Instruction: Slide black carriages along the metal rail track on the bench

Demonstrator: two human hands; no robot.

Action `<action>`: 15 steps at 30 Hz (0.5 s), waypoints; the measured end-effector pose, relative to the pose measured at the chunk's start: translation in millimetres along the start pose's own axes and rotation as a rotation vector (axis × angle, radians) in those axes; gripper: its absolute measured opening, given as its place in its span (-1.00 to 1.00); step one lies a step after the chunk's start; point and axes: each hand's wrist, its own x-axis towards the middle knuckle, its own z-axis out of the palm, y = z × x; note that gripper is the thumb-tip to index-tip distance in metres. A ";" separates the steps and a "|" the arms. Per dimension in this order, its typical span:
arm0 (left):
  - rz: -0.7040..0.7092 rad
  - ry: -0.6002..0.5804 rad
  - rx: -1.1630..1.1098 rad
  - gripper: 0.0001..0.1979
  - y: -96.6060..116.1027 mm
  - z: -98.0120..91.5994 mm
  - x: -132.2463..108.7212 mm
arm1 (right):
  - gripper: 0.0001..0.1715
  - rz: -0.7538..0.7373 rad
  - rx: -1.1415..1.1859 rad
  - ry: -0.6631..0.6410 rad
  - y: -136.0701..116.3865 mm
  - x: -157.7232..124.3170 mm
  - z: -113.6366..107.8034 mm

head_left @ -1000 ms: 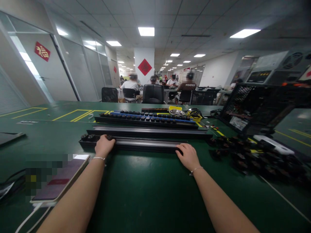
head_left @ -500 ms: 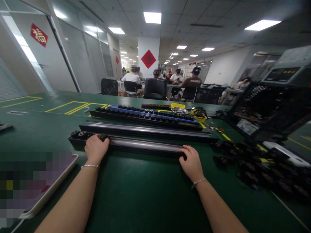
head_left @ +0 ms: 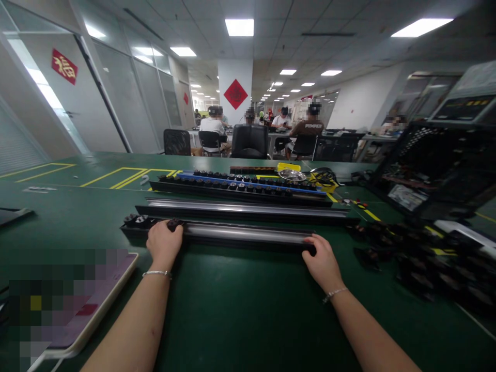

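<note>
A long black channel (head_left: 244,235) with a shiny metallic inside lies crosswise on the green table in front of me. Near its left part, my left hand (head_left: 165,244) is closed around a small black part (head_left: 175,224) that sits in the channel; the fingers partly hide it. Farther left in the same channel are small black parts with metal faces (head_left: 141,220). My right hand (head_left: 322,261) grips the channel's right end between thumb and fingers. Just behind lies a second black channel (head_left: 248,209) with a bare metallic inside.
Farther back, a black channel with a blue strip (head_left: 248,183) carries rows of small black parts. Many black parts (head_left: 422,263) are heaped at right, near a black open-framed case (head_left: 418,170). A pale-edged tablet-like object (head_left: 104,297) lies front left. Yellow containers (head_left: 289,167) stand behind; people sit beyond.
The camera view has turned slightly, so the table things appear a little farther right. Both hands keep their hold at about the same places on the channel.
</note>
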 end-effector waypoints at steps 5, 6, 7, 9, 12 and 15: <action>-0.010 -0.002 -0.002 -0.54 2.7 2.8 -1.6 | -0.67 0.033 0.004 -0.024 -1.1 0.5 -1.2; -0.013 -0.001 0.000 -0.54 3.7 3.3 -2.1 | -0.67 0.033 0.008 -0.023 -1.0 1.0 -1.2; -0.012 0.001 0.003 -0.55 5.0 3.7 -2.7 | -0.66 0.028 0.015 -0.016 -0.7 1.6 -1.1; 0.000 0.005 0.014 -0.55 8.0 4.1 -4.4 | -0.65 0.012 0.034 0.006 0.6 3.2 -0.3; 0.028 0.008 0.032 -0.58 12.9 4.0 -7.4 | -0.64 0.010 0.049 0.029 2.4 5.1 1.4; 0.044 0.001 0.040 -0.59 16.2 4.1 -9.6 | -0.65 0.019 0.060 0.042 2.7 6.1 2.5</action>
